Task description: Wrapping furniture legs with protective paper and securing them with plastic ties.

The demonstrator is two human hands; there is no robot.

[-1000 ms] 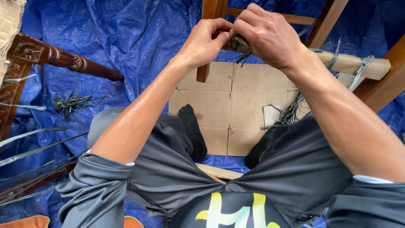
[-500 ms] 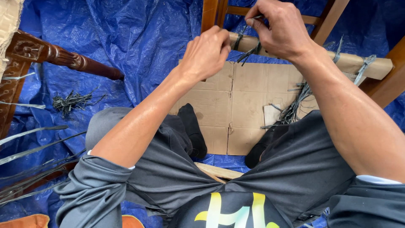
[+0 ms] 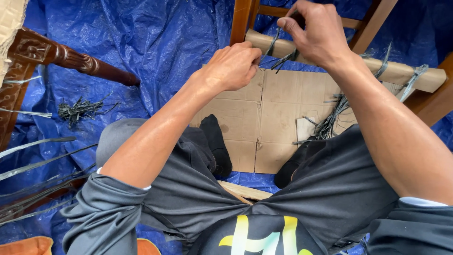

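- Bracing against the paper-wrapped rail (image 3: pixel 330 55) at 12 o'clock, the left hand (image 3: pixel 233 66) is curled; what it grips, I cannot tell.
- Right hand (image 3: pixel 318 30), at 1 o'clock, pinches a grey strap (image 3: pixel 272 45); pulling hard could snap it or tear the wrapping.

Blue tarpaulin (image 3: pixel 155 42) spread over the floor, crumpled, bearing a flattened cardboard sheet (image 3: pixel 278 113) near the middle, a small heap of dark strap offcuts (image 3: pixel 78 111) at left, and long grey strips (image 3: pixel 33 163) beside them.
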